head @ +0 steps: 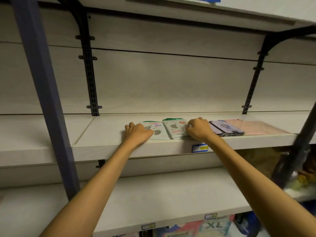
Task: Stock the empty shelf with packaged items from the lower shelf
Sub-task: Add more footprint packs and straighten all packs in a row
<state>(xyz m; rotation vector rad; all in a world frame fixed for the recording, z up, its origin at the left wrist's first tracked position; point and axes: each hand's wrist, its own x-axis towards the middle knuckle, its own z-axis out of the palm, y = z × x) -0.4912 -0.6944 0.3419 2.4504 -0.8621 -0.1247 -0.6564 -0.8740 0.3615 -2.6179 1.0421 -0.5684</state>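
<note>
Two flat pale-green footprint packets lie side by side on the white shelf (106, 132). My left hand (137, 133) rests curled on the left packet (158, 130), covering its left edge. The right packet (174, 130) has my right hand (199, 130) curled on its right edge. Right of that hand lies a dark purple packet stack (225, 128), and beyond it a flat pink packet (263, 127). Colourful packets (201, 228) show on the lowest shelf at the bottom.
A blue-grey upright post (44, 93) crosses the left side in front of the shelves. Black brackets (90, 79) hold the back panel. A blue and yellow price tag (200, 148) sits on the shelf's front edge. A dark blurred pole (294, 151) stands at the right.
</note>
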